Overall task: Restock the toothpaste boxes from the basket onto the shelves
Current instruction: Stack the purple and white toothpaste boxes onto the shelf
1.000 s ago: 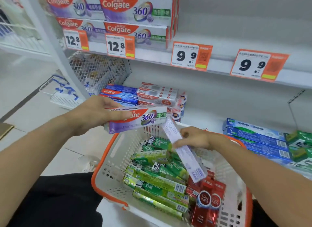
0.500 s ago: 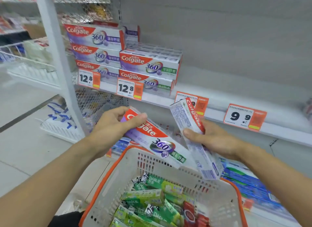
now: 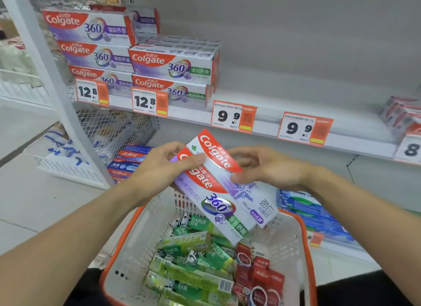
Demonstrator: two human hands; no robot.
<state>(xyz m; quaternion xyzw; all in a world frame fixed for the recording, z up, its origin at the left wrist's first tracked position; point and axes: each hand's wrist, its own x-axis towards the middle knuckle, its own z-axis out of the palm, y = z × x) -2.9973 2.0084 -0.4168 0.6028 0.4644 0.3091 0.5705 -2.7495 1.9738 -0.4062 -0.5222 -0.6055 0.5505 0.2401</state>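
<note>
one head-worn camera looks forward and down from just above the basket point(image 3: 305, 242), which fills the bottom of the view close up. beyond the basket the shelf point(image 3: 262, 121) runs across, near and slightly tilted; floor point(image 3: 27, 187) lies left of the basket.

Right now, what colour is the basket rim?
Orange, on the basket; head view shows it.

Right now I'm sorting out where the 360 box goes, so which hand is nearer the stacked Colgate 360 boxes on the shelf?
Left. The left hand is below the stacked Colgate 360 boxes, gripping the held boxes' upper end. The right hand sits farther right, under the 9.9 price tag.
</note>
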